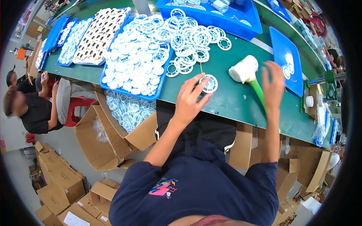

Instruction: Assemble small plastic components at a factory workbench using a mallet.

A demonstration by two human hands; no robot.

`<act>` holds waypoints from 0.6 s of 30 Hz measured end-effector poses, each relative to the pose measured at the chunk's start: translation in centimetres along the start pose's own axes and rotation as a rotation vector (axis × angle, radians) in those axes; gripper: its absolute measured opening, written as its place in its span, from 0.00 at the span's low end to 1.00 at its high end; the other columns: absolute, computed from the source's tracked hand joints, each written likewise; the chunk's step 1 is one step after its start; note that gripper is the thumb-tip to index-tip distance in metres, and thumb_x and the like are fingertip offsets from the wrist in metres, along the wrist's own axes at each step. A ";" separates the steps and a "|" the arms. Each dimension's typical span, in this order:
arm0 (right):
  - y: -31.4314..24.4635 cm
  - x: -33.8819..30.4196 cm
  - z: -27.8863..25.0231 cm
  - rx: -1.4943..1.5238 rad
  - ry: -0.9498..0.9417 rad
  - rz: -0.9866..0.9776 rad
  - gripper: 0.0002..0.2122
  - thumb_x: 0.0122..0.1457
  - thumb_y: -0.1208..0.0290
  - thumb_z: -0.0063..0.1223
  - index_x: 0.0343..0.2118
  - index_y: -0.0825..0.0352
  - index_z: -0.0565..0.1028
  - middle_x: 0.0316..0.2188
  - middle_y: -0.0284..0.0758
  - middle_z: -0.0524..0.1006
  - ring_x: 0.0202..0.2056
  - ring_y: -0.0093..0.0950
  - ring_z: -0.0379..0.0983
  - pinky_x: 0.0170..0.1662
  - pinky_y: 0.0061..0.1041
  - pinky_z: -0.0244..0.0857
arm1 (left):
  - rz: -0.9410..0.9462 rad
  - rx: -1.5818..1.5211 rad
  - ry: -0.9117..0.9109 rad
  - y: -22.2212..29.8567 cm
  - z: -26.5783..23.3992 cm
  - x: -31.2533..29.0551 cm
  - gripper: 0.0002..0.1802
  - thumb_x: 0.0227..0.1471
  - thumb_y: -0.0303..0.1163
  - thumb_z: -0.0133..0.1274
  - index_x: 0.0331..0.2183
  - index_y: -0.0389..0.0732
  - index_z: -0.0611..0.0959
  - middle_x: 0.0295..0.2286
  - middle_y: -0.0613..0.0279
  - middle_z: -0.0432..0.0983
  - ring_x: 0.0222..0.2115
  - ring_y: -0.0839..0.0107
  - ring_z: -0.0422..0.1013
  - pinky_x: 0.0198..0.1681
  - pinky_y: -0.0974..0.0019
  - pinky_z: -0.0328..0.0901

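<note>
My left hand [189, 101] has its fingertips and thumb on the edge of a white round disc [210, 84] with cut-out slots, at the table's near side. A thin orange wire [201, 68] rises next to that disc. My right hand [274, 84] is raised at the right with fingers apart, holding nothing. Beside it a mallet with a worn white head [244, 69] and a bright green handle [258, 92] lies on the table; part of the handle is hidden behind my right forearm.
A blue tray [161, 81] heaped with white caps stands left, with loose white rings [195, 38] piled beyond it. A blue bin [247, 29] is at the back; another blue tray [292, 83] lies right. Cardboard boxes [102, 137] surround the green table [222, 101]. A seated person [37, 109] works at left.
</note>
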State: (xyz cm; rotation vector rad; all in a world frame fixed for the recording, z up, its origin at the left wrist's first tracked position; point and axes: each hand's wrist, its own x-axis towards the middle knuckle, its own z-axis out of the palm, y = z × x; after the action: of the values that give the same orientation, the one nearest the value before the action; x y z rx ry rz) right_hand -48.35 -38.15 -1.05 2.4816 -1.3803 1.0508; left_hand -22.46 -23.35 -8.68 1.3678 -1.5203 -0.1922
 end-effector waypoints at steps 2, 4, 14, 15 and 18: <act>-8.2 1.0 1.4 0.385 -0.128 -0.188 0.15 0.54 0.83 0.58 0.46 0.66 0.81 0.42 0.39 0.82 0.42 0.42 0.80 0.44 0.36 0.75 | -0.008 0.037 0.019 0.0 0.1 -0.1 0.31 0.47 0.27 0.69 0.55 0.39 0.81 0.53 0.54 0.76 0.50 0.52 0.73 0.52 0.54 0.69; -14.6 1.0 3.9 0.688 -0.145 -0.413 0.19 0.50 0.82 0.58 0.47 0.66 0.80 0.40 0.39 0.82 0.40 0.38 0.81 0.39 0.34 0.76 | 0.012 0.098 0.035 -0.8 0.5 -0.9 0.31 0.50 0.31 0.67 0.56 0.38 0.79 0.52 0.53 0.76 0.50 0.52 0.73 0.51 0.51 0.68; -24.4 2.5 14.4 0.378 -0.417 -0.439 0.10 0.54 0.76 0.61 0.39 0.67 0.77 0.36 0.41 0.76 0.41 0.41 0.76 0.41 0.39 0.75 | -0.027 -0.018 -0.058 -1.0 1.0 -0.9 0.38 0.55 0.35 0.66 0.63 0.36 0.73 0.58 0.49 0.71 0.57 0.54 0.69 0.61 0.53 0.62; -24.6 2.4 14.5 0.432 -0.370 -0.430 0.11 0.53 0.76 0.62 0.41 0.66 0.77 0.35 0.41 0.76 0.41 0.41 0.76 0.41 0.38 0.75 | -0.024 -0.023 -0.067 -0.8 1.0 -0.9 0.38 0.55 0.35 0.66 0.63 0.36 0.73 0.58 0.49 0.71 0.57 0.54 0.69 0.61 0.53 0.62; -24.7 2.4 14.2 0.444 -0.324 -0.405 0.11 0.54 0.76 0.61 0.40 0.65 0.76 0.35 0.38 0.76 0.40 0.40 0.76 0.40 0.39 0.75 | -0.070 0.040 -0.067 -0.4 0.7 -0.6 0.38 0.53 0.36 0.68 0.61 0.35 0.73 0.54 0.47 0.74 0.56 0.52 0.69 0.60 0.52 0.62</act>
State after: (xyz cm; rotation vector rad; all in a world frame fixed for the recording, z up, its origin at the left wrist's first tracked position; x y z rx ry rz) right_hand -20.84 -31.37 -4.75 3.1830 -0.6849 0.9730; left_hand -22.85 -23.35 -9.65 1.4605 -1.5393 -0.2550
